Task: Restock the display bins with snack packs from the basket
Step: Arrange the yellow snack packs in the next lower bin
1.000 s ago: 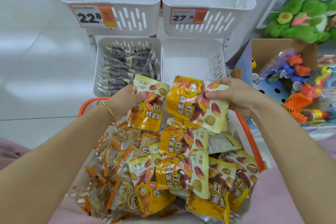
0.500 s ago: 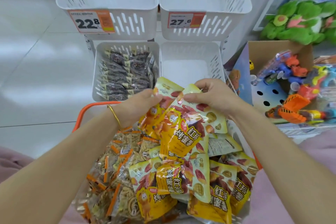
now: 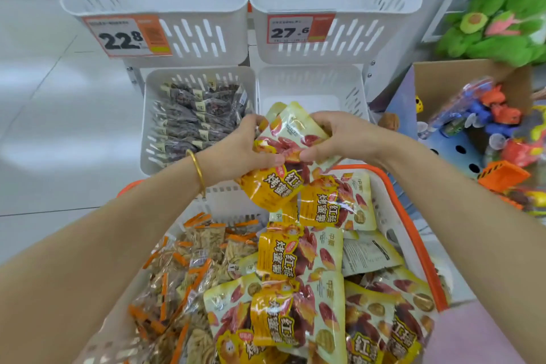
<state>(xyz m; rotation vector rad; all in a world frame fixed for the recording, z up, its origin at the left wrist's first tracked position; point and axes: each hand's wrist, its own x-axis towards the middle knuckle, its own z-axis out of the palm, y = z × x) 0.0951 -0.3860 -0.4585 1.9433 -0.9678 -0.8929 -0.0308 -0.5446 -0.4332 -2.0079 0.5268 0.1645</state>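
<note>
Both hands grip one small stack of yellow snack packs (image 3: pixel 291 139): left hand (image 3: pixel 245 148) closed on its left edge, right hand (image 3: pixel 339 139) closed on its right. The empty lower bin (image 3: pixel 353 97) lies directly beyond the fingertips, equally near either hand; the packs' long axis points toward it. The basket (image 3: pixel 413 233) sits below the wrists.

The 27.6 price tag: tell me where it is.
In the head view, the 27.6 price tag hangs on the front of the upper right white bin, above the empty lower right bin and right of the 22.8 tag.
</note>
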